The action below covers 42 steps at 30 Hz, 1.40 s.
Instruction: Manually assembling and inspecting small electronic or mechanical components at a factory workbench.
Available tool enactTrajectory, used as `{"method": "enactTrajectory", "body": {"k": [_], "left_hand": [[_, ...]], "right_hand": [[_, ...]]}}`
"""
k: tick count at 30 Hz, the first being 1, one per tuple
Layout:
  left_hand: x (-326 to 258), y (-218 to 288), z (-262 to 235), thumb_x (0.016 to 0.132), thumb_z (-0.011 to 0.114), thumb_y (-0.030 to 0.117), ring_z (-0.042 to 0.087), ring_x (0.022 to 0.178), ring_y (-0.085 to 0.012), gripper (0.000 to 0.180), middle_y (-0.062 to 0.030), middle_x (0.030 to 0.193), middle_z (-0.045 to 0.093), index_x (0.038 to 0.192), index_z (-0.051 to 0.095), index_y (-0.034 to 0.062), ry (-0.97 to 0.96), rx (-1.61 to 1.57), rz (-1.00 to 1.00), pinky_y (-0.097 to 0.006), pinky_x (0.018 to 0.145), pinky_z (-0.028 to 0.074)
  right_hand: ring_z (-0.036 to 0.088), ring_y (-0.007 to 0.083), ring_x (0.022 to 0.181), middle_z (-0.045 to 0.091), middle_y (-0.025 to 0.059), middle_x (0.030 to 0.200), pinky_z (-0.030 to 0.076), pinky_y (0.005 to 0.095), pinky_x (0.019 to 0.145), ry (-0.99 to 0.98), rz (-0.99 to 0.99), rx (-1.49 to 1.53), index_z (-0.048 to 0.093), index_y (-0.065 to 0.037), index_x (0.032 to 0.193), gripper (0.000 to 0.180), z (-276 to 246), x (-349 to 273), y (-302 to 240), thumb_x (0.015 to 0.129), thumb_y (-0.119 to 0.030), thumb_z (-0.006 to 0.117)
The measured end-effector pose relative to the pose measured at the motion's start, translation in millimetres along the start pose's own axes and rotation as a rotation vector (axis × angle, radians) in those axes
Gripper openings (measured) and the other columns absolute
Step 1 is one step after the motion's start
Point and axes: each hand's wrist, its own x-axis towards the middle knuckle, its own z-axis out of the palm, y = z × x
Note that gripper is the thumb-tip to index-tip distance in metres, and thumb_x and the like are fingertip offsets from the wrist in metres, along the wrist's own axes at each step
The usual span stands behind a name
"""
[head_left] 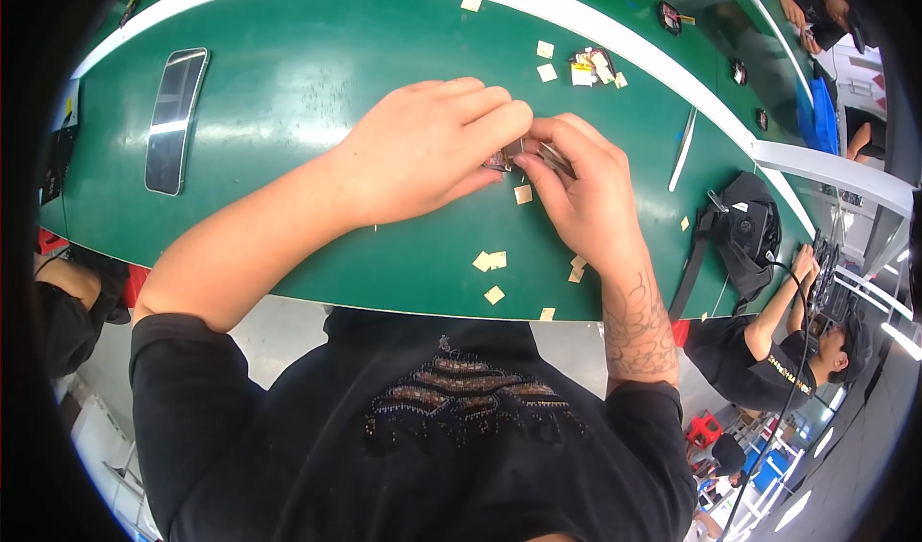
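Over the middle of the green table (288, 81), the left hand (423, 148) and the right hand (581, 192) meet, both pinching a small dark part (501, 160) between their fingertips; the right also grips thin metal tweezers (555, 158). Small tan paper squares (490, 261) lie scattered near, a phone (176, 120) rests far left, and a black bag (744, 230) sits right.

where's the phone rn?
In the head view the phone lies flat on the green table, far left, well clear of the left hand, near the table's left edge.
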Motion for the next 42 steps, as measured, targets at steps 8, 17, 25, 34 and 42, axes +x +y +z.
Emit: {"method": "enactTrajectory", "body": {"k": [8,17,25,34,42], "left_hand": [[1,-2,-1,0.082,0.084,0.017,0.065,0.098,-0.0344,0.042,-0.0101,0.102,0.062,0.111,0.055,0.0061,0.015,-0.022,0.008,-0.046,0.078,0.055],[0,-2,-1,0.082,0.084,0.016,0.064,0.098,-0.0348,0.042,-0.0098,0.102,0.062,0.11,0.054,0.0066,0.003,-0.046,-0.009,-0.047,0.079,0.054],[0,0,0,0.083,0.083,0.015,0.065,0.097,-0.0358,0.039,-0.0098,0.101,0.062,0.108,0.054,0.0071,0.005,-0.072,-0.014,-0.048,0.078,0.054],[-1,0,1,0.082,0.084,0.015,0.065,0.097,-0.0358,0.041,-0.0099,0.103,0.062,0.109,0.054,0.0072,0.035,-0.049,-0.005,-0.047,0.079,0.055],[-3,-1,1,0.082,0.085,0.017,0.066,0.099,-0.0351,0.045,-0.0092,0.105,0.063,0.112,0.054,0.0081,0.026,-0.038,-0.047,-0.047,0.08,0.055]], "right_hand": [[0.074,0.0295,0.086,0.071,0.0125,0.099,0.06,0.037,0.073,0.016,0.01,0.02,0.072,-0.001,0.114,0.021,5,0,2,0.093,0.003,0.076],[0.075,0.0259,0.084,0.07,0.0114,0.097,0.06,0.0355,0.071,-0.003,0.057,-0.011,0.075,-0.003,0.114,0.022,-1,0,1,0.093,0.002,0.077],[0.075,0.0294,0.081,0.072,0.0126,0.096,0.059,0.0377,0.07,0.042,0.029,-0.017,0.076,-0.003,0.112,0.019,5,-2,0,0.093,0.0,0.078],[0.073,0.0317,0.076,0.073,0.0133,0.086,0.058,0.0387,0.068,0.013,0.029,-0.203,0.08,-0.003,0.104,0.016,2,8,-11,0.088,-0.001,0.079],[0.074,0.0295,0.08,0.071,0.0109,0.09,0.058,0.0391,0.069,0.076,0.048,-0.088,0.078,-0.003,0.104,0.013,7,-4,-12,0.091,-0.005,0.079]]}}
